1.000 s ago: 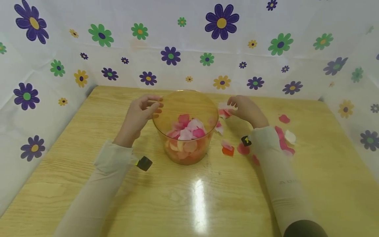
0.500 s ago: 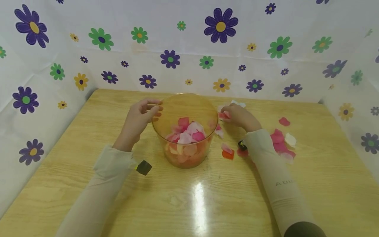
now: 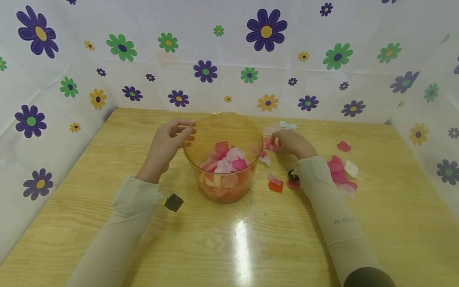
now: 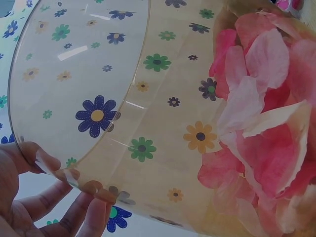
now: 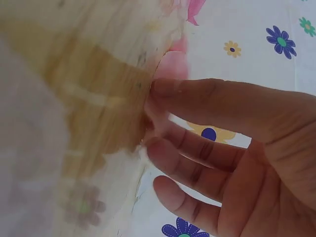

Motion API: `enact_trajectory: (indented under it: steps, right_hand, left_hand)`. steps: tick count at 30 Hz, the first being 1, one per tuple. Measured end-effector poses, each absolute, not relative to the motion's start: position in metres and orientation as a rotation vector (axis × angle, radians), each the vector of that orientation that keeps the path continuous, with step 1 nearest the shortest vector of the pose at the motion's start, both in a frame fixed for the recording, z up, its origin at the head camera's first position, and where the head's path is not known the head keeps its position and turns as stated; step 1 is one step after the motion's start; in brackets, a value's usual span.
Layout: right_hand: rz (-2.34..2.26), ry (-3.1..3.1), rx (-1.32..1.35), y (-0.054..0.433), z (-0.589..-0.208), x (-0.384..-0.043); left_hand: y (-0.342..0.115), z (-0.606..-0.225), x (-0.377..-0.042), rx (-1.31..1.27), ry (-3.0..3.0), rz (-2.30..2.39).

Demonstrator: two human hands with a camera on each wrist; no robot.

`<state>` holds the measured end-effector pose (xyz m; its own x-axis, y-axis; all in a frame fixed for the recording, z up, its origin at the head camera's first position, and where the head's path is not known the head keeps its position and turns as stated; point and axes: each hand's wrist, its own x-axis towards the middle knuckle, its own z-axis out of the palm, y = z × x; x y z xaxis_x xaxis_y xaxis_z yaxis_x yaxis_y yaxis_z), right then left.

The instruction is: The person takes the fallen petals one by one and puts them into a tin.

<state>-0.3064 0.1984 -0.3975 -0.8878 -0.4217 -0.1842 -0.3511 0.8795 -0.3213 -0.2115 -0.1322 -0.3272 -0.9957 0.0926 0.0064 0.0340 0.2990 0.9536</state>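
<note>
A clear amber plastic bucket stands on the wooden table, partly filled with artificial petals in pink, white and peach. My left hand holds its left rim with bent fingers; the left wrist view shows fingertips against the clear wall. Right of the bucket, my right hand is low over the tabletop. Its thumb and fingers pinch a pink petal, as the right wrist view shows. Beside that hand lie a pale petal and more pink ones.
Two white petals lie behind the right hand. Nearer lies a red-orange petal. A dark pink group and a white petal lie right of the forearm. A flower-printed white sheet encloses the table.
My right hand has moved down and slightly left onto the petals beside the bucket and now pinches one, which has shifted slightly toward me. The left hand stays at the rim.
</note>
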Motion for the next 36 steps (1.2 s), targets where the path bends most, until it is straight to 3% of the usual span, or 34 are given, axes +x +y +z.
enact_trajectory:
  steps: [7, 14, 22, 29, 36]
  right_hand:
    - [-0.392, 2.776, -0.489, 0.2, -0.395, -0.306]
    - [-0.428, 2.846, -0.568, 0.205, -0.382, -0.304]
    - [-0.735, 3.032, -0.6, 0.212, -0.337, -0.277]
    - [-1.004, 3.174, -0.973, 0.2, -0.3, -0.236]
    - [-1.186, 3.03, -1.452, 0.167, -0.294, -0.206]
  left_hand:
    - [-0.132, -0.329, -0.213, 0.111, 2.499, 1.822]
    - [-0.134, -0.329, -0.214, 0.12, 2.497, 1.832]
    - [-0.132, -0.327, -0.212, 0.108, 2.477, 1.842]
    - [-0.132, -0.328, -0.212, 0.102, 2.474, 1.841]
    - [-0.132, -0.329, -0.213, 0.108, 2.467, 1.85]
